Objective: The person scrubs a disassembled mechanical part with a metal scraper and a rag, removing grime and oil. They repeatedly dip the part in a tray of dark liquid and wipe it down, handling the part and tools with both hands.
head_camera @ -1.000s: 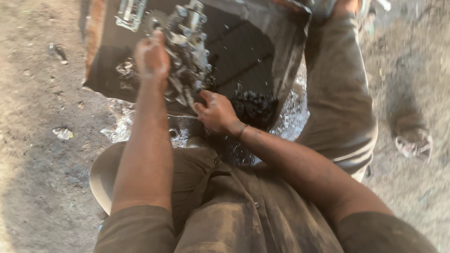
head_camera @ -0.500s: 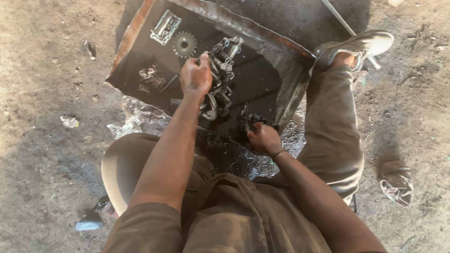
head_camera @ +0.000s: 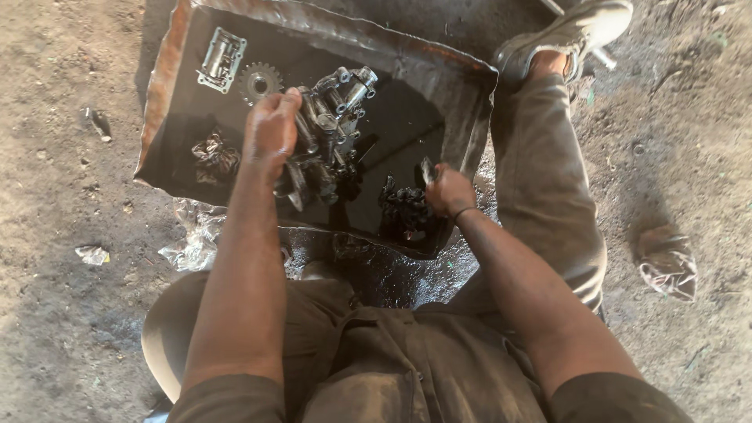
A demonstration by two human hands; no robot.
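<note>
My left hand [head_camera: 270, 131] grips a greasy metal engine part [head_camera: 333, 129] with several tubes and knobs, which lies in a dark, oily metal tray [head_camera: 392, 55] on the ground. My right hand [head_camera: 448, 190] is closed around a small dark object near the tray's near right corner, just above a black oily rag [head_camera: 403, 213]. A toothed gear [head_camera: 259, 81] and a rectangular metal plate [head_camera: 221, 59] lie in the tray's far left corner. Another dark crumpled lump [head_camera: 215, 155] sits at the tray's left side.
My right leg stretches along the tray's right side, ending in a worn shoe [head_camera: 568, 35]. Crumpled clear plastic [head_camera: 192, 235] lies by the tray's near left corner. Dirt ground surrounds everything, with a rag or scrap [head_camera: 666, 258] at right and small litter [head_camera: 92, 254] at left.
The view has shifted, so the tray sits more fully in frame. My right hand moved from beside the engine part to the tray's near right corner, over the black rag. My left hand stays on the part.
</note>
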